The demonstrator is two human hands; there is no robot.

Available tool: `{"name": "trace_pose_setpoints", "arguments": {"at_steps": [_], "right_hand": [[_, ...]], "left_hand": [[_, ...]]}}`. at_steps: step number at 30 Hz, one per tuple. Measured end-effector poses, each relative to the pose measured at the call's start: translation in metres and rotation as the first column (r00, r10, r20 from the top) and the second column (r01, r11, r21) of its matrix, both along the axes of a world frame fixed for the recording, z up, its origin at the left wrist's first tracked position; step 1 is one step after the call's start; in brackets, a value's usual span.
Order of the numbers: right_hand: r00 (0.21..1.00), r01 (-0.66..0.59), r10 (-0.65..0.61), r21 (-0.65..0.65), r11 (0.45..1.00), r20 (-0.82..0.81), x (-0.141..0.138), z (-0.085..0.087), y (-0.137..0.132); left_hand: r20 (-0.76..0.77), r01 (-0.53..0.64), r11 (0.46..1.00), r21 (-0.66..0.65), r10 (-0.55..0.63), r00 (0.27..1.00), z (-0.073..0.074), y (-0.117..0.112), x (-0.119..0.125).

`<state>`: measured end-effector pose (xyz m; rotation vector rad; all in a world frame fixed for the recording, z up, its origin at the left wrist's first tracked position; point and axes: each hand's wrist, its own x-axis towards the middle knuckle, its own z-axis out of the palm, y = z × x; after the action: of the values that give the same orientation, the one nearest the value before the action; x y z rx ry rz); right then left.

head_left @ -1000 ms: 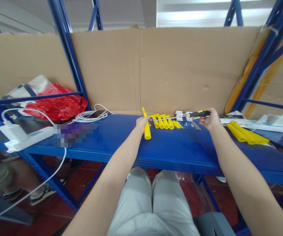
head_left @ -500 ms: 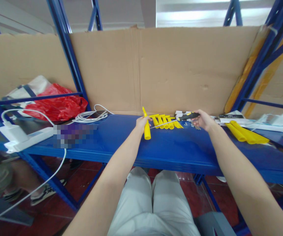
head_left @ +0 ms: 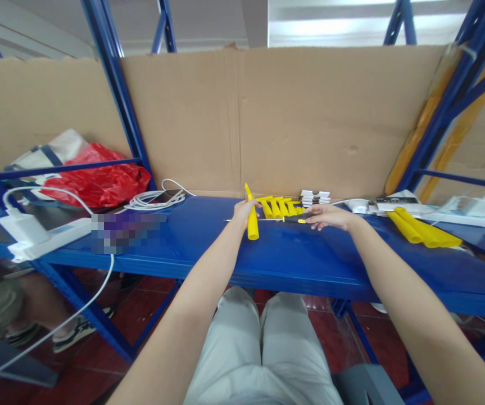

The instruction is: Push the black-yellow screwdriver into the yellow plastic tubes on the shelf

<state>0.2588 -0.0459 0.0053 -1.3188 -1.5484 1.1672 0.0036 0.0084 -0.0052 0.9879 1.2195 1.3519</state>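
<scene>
My left hand (head_left: 243, 215) is closed around a yellow tapered tube (head_left: 253, 226), held with its narrow end up and its wide open end toward me. In my right hand (head_left: 324, 217) is the end of the black and yellow handle of a screwdriver (head_left: 295, 219); some of its fingers hang loose below. The screwdriver lies level, pointing left. Its thin metal shaft reaches the tube, and a short piece shows left of my left hand; whether it runs through or behind the tube, I cannot tell. Behind it, several yellow tapered tubes (head_left: 276, 208) lie in a row.
Everything rests on a blue shelf (head_left: 208, 247) backed by cardboard (head_left: 301, 112). White small parts (head_left: 314, 198) stand behind my right hand. More yellow tubes (head_left: 423, 230) lie at right. At left are a coiled white cable (head_left: 153, 199), a red bag (head_left: 99, 180) and a power strip (head_left: 57, 239).
My right hand has moved left and slightly toward me with the screwdriver, whose tilted shaft is now level and sticks out past my left hand. The left hand and tube have barely moved.
</scene>
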Motion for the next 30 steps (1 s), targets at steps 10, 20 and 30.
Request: {"name": "trace_pose_setpoints", "arguments": {"at_steps": [10, 20, 30], "right_hand": [[0.985, -0.081, 0.060, 0.121, 0.989, 0.164, -0.009, -0.018, 0.013], [0.821, -0.048, -0.022, 0.107, 0.993, 0.571, -0.018, -0.009, 0.005], [0.856, 0.102, -0.183, 0.188, 0.977, 0.483, 0.002, -0.001, 0.010]], "left_hand": [[0.006, 0.016, 1.000, 0.020, -0.016, 1.000, 0.005, -0.010, 0.002], [0.001, 0.010, 1.000, 0.015, -0.010, 1.000, 0.005, -0.010, 0.002], [-0.026, 0.047, 0.999, 0.026, -0.046, 0.999, 0.010, -0.017, 0.006]]}}
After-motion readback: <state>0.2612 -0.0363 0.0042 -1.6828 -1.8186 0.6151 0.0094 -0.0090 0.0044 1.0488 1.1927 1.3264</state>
